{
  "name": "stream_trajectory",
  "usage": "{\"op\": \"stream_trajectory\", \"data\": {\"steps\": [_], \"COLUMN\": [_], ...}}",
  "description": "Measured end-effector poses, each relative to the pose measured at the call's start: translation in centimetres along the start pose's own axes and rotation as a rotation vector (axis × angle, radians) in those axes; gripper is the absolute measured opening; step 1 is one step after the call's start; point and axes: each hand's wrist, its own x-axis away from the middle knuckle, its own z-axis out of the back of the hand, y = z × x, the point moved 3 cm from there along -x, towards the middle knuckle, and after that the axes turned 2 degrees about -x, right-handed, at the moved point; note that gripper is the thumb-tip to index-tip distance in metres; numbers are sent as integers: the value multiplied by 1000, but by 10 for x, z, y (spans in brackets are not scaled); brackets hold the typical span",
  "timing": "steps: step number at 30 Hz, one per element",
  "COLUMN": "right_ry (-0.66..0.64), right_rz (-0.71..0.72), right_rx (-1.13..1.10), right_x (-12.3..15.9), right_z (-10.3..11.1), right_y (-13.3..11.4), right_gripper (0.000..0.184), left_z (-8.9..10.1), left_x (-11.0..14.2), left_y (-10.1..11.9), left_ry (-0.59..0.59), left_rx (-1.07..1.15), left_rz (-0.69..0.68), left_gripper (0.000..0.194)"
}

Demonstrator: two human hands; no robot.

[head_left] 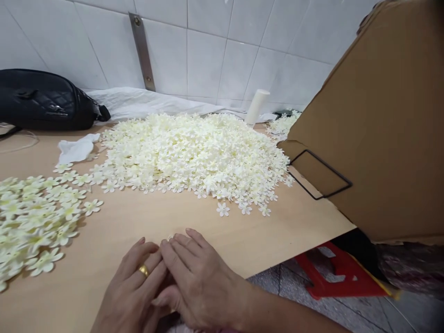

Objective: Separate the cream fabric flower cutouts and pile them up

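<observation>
My left hand (133, 284), with a gold ring (144, 270) on one finger, is closed at the table's near edge. My right hand (204, 282) meets it, its fingers bent together and touching the left fingers. A tiny pale sliver (169, 237) shows at the fingertips where the hands join; the fingers hide the rest of it. Beyond the hands lies a big heap of white artificial flower heads (197, 152) with pale yellow centres. More of the same flowers, a looser pile (38, 217), spread to the left of my left hand.
A black bag (45, 99) stands at the back left, near a crumpled white tissue (77, 149). Behind the heap is a white tapered tube (256, 107). A large cardboard box (388, 120) leans on the right with a black wire frame (321, 173). Below is a red stool (340, 273).
</observation>
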Motion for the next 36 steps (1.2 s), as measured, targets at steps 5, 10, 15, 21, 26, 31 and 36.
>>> {"op": "stream_trajectory", "data": {"steps": [5, 10, 15, 21, 26, 31, 36], "right_ry": [-17, 117, 144, -18, -114, -116, -7], "right_rz": [-106, -216, -155, -23, -74, -172, -196], "right_rx": [-265, -521, -427, -267, -204, -234, -516], "right_x": [0, 4, 2, -9, -16, -23, -15], "right_z": [12, 20, 13, 8, 11, 14, 15], "right_y": [11, 20, 10, -7, -9, -6, 7], "right_gripper": [30, 25, 27, 33, 31, 28, 25], "left_z": [10, 20, 21, 16, 16, 12, 10], "left_x": [-3, -11, -8, 0, -8, -14, -14], "left_y": [5, 10, 10, 12, 11, 4, 3], "left_ry": [-34, -98, -107, -40, -6, -45, -74], "left_rx": [23, 70, 40, -35, 35, 163, 150], "left_rz": [148, 252, 175, 34, 73, 93, 159], "left_gripper": [37, 29, 29, 25, 17, 18, 20]}}
